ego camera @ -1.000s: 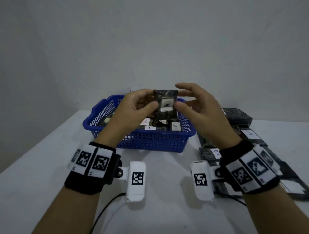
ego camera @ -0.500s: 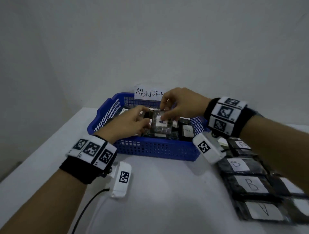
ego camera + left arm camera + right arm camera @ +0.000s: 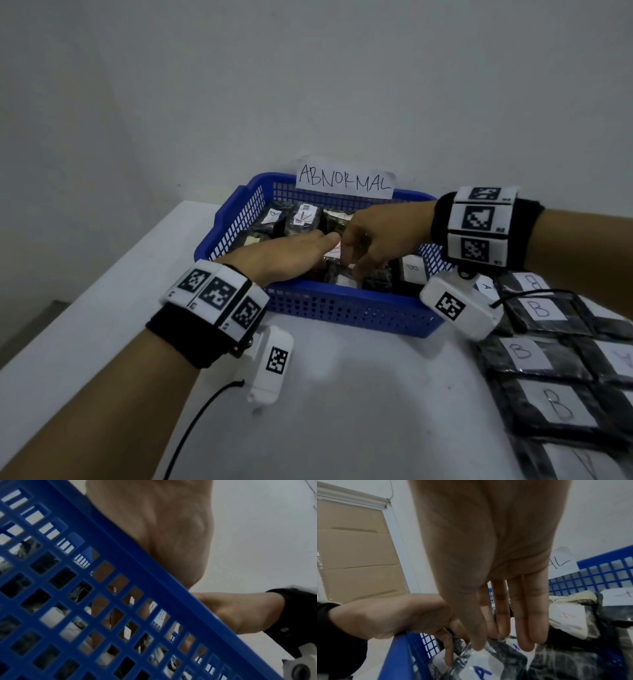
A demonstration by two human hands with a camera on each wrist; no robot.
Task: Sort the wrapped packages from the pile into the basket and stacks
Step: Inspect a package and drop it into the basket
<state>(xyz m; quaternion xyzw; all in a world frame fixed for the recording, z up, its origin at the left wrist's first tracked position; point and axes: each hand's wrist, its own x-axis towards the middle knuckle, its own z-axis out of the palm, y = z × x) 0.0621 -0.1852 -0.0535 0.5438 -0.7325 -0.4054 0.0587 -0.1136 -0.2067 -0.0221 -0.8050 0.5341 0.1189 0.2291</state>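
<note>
A blue mesh basket point(image 3: 342, 308) stands at the back of the white table, holding several dark wrapped packages. Both hands reach inside it. My right hand point(image 3: 356, 253) comes in from the right. In the right wrist view its straight fingers point(image 3: 524, 639) press down on a clear-wrapped dark package point(image 3: 481, 666) with a white label and a blue "A". My left hand point(image 3: 308, 246) reaches in over the left front rim, and its fingers point(image 3: 448, 654) touch that package's left edge. In the head view the hands hide most of the package point(image 3: 337, 275).
A paper sign reading "ABNORMAL" point(image 3: 344, 180) is fixed to the basket's back wall. Rows of dark packages labelled "B" point(image 3: 541, 356) lie on the table to the right. A black cable point(image 3: 191, 431) trails from my left wrist. A cardboard box point(image 3: 356, 561) stands beyond the table.
A second ago both hands held the package upright above the basket. They have lowered it into the basket, and the right fingers now lie flat on top of it.
</note>
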